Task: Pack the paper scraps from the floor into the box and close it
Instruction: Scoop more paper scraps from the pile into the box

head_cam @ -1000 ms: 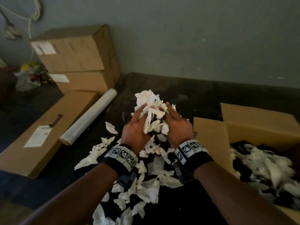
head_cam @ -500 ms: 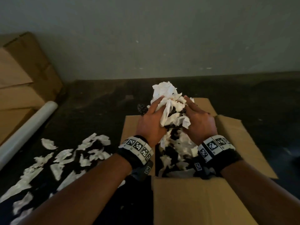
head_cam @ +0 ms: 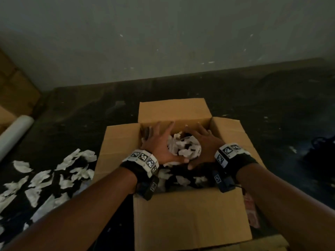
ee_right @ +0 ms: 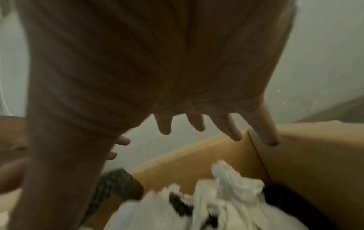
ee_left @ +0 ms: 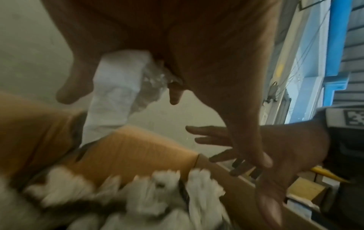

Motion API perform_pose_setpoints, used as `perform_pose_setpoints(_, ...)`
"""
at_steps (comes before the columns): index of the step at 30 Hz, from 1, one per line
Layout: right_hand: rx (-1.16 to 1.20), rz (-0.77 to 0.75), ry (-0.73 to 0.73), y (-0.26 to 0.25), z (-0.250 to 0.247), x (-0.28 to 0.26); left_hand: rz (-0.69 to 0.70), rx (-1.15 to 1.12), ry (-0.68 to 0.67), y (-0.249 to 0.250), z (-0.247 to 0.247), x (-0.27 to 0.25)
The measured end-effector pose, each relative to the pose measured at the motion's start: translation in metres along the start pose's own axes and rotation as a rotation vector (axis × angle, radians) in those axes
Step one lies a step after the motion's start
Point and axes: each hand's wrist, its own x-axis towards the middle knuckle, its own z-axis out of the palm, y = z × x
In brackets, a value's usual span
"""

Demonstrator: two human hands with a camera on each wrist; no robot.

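Observation:
An open cardboard box [head_cam: 190,214] stands on the dark floor with its flaps folded out. Inside lies a heap of white paper scraps [head_cam: 183,150] mixed with dark bits. Both my hands are down in the box mouth on either side of that heap. My left hand [head_cam: 157,140] has its fingers spread, and so does my right hand [head_cam: 204,140]. From the left wrist, a white strip [ee_left: 116,90] hangs just under the left palm, over blurred scraps [ee_left: 157,196]. The right wrist view shows straight fingers [ee_right: 234,129] above the scraps [ee_right: 220,202]. More scraps [head_cam: 54,174] litter the floor at the left.
A roll of clear film [head_cam: 14,136] and stacked cardboard boxes [head_cam: 12,91] sit at the far left. A dark bag-like object [head_cam: 319,151] lies on the floor at the right. A reddish item [head_cam: 251,212] shows beside the box's right side. A grey wall stands close behind.
Both hands carried a bundle of scraps from the floor pile rightward over the box, lowered into it and spread their fingers. The bundle now lies in the box.

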Motion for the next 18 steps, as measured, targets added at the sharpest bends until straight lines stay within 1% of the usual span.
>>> perform_pose_setpoints(2, -0.008, -0.013, -0.006, 0.002, -0.014, 0.002, 0.001, 0.060, -0.003, 0.009, -0.019, 0.006)
perform_pose_setpoints(4, -0.038, 0.007, -0.026, 0.001, -0.024, 0.007, 0.009, 0.127, -0.032, 0.017, -0.031, 0.015)
perform_pose_setpoints(7, -0.064, 0.014, -0.083, -0.002, -0.028, 0.020, 0.003, 0.201, -0.128, 0.020, -0.028, 0.034)
perform_pose_setpoints(9, -0.109, 0.044, -0.167, -0.005, -0.021, 0.031, -0.009, 0.235, -0.241, 0.017, -0.015, 0.043)
perform_pose_setpoints(11, -0.154, 0.126, -0.254, -0.001, -0.006, 0.046, -0.026, 0.275, -0.355, 0.010, 0.007, 0.053)
perform_pose_setpoints(12, -0.173, 0.166, -0.279, 0.003, 0.003, 0.055, -0.034, 0.289, -0.390, 0.005, 0.018, 0.057)
perform_pose_setpoints(15, -0.153, 0.219, -0.305, 0.024, 0.039, 0.076, -0.073, 0.248, -0.462, -0.011, 0.058, 0.073)
perform_pose_setpoints(18, -0.081, 0.274, -0.319, 0.038, 0.074, 0.086, -0.084, 0.175, -0.500, -0.020, 0.090, 0.075)
